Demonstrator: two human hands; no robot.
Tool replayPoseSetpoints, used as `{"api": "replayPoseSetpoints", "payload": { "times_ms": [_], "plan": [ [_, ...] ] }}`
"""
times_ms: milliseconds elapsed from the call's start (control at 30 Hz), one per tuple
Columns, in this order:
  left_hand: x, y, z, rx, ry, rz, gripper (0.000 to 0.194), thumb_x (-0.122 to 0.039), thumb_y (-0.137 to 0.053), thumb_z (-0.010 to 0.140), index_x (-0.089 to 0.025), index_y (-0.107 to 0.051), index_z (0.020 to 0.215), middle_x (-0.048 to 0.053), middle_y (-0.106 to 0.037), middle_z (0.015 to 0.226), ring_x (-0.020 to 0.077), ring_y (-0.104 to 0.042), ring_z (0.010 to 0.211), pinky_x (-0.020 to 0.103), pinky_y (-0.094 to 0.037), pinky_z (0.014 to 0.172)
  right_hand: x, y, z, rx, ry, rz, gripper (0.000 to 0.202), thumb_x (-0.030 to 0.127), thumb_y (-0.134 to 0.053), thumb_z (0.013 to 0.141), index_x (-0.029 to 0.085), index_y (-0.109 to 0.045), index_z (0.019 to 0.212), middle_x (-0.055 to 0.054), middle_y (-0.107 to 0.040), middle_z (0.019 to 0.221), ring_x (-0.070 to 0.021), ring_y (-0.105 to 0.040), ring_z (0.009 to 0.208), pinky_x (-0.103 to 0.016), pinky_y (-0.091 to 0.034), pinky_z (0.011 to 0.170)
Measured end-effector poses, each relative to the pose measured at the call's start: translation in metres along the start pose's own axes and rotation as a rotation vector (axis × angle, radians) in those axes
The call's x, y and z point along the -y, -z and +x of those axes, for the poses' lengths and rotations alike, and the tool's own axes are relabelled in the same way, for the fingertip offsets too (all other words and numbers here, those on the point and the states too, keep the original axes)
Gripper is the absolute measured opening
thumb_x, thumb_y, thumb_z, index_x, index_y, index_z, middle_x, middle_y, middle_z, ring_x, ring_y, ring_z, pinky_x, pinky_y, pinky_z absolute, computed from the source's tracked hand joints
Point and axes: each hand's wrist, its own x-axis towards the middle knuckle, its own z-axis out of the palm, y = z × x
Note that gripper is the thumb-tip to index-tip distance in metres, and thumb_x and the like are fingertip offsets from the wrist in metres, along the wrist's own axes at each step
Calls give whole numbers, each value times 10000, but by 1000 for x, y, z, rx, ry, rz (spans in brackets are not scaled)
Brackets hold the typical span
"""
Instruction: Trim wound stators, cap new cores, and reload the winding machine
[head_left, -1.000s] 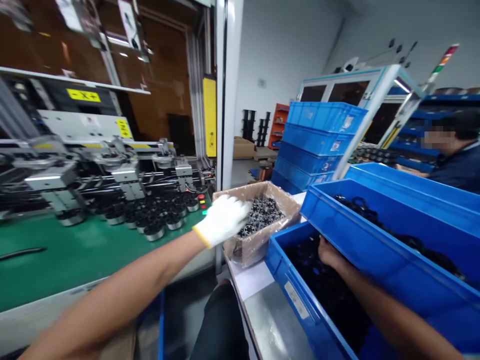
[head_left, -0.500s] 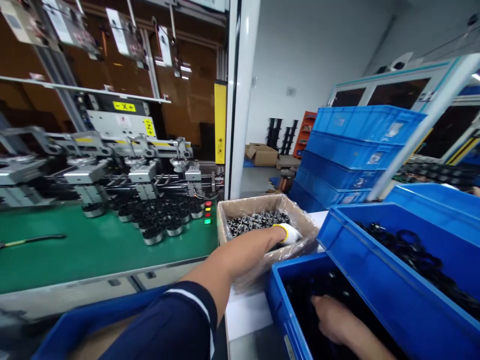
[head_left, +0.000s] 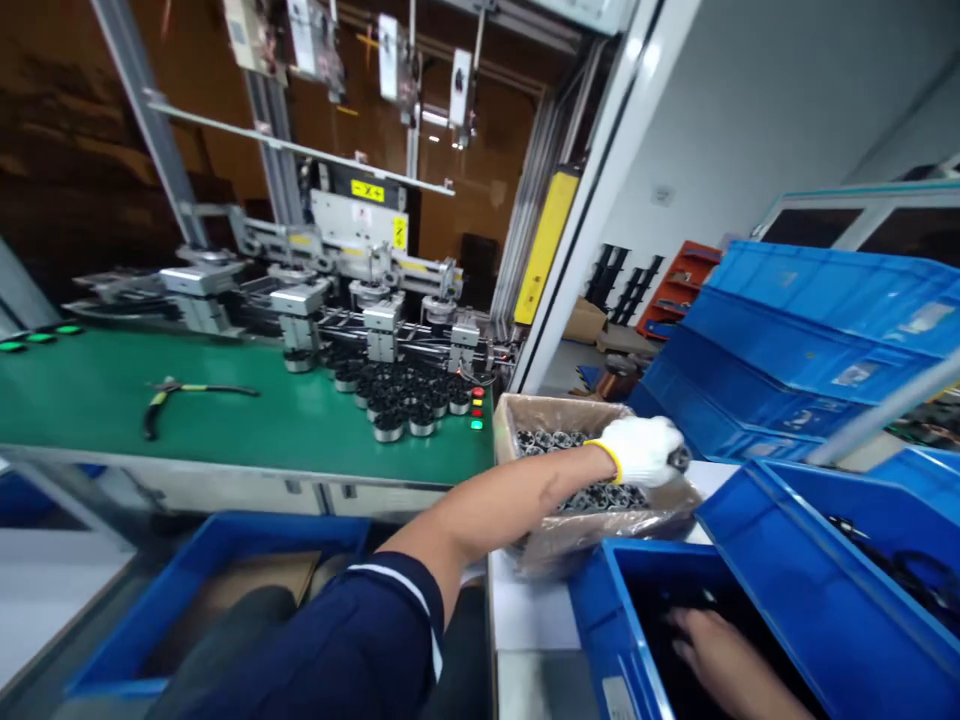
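Observation:
My left hand (head_left: 643, 452), in a white glove with a yellow cuff, is over the right side of a plastic-lined cardboard box (head_left: 517, 408). Its fingers are closed on a small metal ring part (head_left: 679, 459). Rows of similar ring parts (head_left: 600, 497) lie inside the box. My bare right hand (head_left: 701, 640) reaches down into a blue bin (head_left: 626, 620) holding dark parts too dim to make out. Its fingertips are blurred in the shadow, so any grip is hidden.
A green bench (head_left: 247, 430) carries pliers (head_left: 166, 390) and several black-and-silver parts (head_left: 405, 395) below machine clamps (head_left: 300, 300). Stacked blue crates (head_left: 817, 330) stand at right, beside another tilted bin (head_left: 810, 560). Another blue bin (head_left: 105, 650) sits lower left.
My left hand has risen from inside the cardboard box with a ring part in its fingers. The view has turned left, bringing the whole pliers into sight. My right hand stays in the bin.

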Motion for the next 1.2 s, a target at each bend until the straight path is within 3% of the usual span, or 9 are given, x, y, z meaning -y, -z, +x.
{"api": "replayPoseSetpoints", "payload": {
  "times_ms": [67, 133, 267, 367, 500, 667, 800, 1100, 1200],
  "plan": [
    [12, 12, -41, -3, -34, -11, 219, -282, -785, 744, -167, -755, 928, 69, -727, 1114, 334, -674, 1106, 415, -492, 992, -13, -8, 6, -22, 46, -26, 370, 57, -525, 840, 119, -793, 1088, -186, -758, 1148, -341, -720, 1128, -443, -574, 1025],
    [31, 20, -104, -16, -10, -147, 325, -382, -875, 644, -195, -723, 862, 64, -737, 1064, 284, -684, 1005, 386, -531, 920, -24, -12, 10, -89, 123, -40, 359, 87, -504, 837, 110, -801, 1039, -188, -758, 1143, -343, -721, 1125, -453, -575, 1032],
    [77, 16, -222, -117, 158, -1107, 720, -547, -887, 651, -189, -646, 1227, 74, -736, 959, 192, -681, 797, 298, -543, 720, -12, 9, 6, -405, 267, -11, 302, 232, -498, 839, 149, -786, 883, -176, -793, 942, -364, -776, 926, -492, -646, 868],
    [94, 6, -263, -149, 132, -1603, 691, -586, -782, 795, -209, -613, 1349, 95, -743, 999, 178, -711, 811, 282, -562, 726, 37, 53, -9, -706, 340, 14, 312, 337, -495, 918, 151, -741, 966, -155, -783, 921, -337, -775, 818, -478, -659, 754],
    [87, 9, -267, -167, 148, -1759, 502, -539, -772, 826, -224, -720, 1213, 78, -765, 996, 172, -729, 845, 266, -581, 746, 126, 95, -30, -934, 484, 138, 173, 320, -611, 956, 173, -683, 1013, -111, -756, 977, -252, -755, 873, -394, -641, 832],
    [81, 12, -267, -177, 199, -1723, 521, -551, -793, 796, -216, -741, 1192, 81, -768, 979, 170, -719, 829, 249, -578, 715, 197, 78, -56, -923, 673, 328, 90, 201, -692, 922, 179, -606, 911, -180, -694, 1191, -244, -714, 1086, -365, -628, 890],
    [88, 2, -274, -189, 275, -1619, 611, -590, -788, 781, -223, -705, 1263, 87, -746, 1051, 192, -709, 898, 261, -577, 744, 209, 57, -70, -864, 800, 380, 144, 233, -722, 918, 177, -590, 925, -188, -705, 1160, -246, -717, 1082, -365, -637, 886],
    [85, 5, -269, -190, 292, -1424, 668, -527, -893, 676, -209, -689, 1227, 56, -714, 1022, 152, -653, 829, 212, -523, 711, 206, 50, -62, -961, 857, 440, 466, 402, -848, 805, 165, -590, 1112, -139, -726, 1000, -240, -733, 909, -371, -654, 776],
    [81, 6, -268, -186, 320, -1351, 689, -379, -968, 556, -192, -701, 1164, 38, -723, 983, 158, -638, 835, 209, -515, 731, 208, 47, -63, -962, 862, 440, 569, 400, -864, 788, 150, -581, 1214, -140, -715, 1014, -246, -725, 931, -372, -651, 799]
  ]
}}
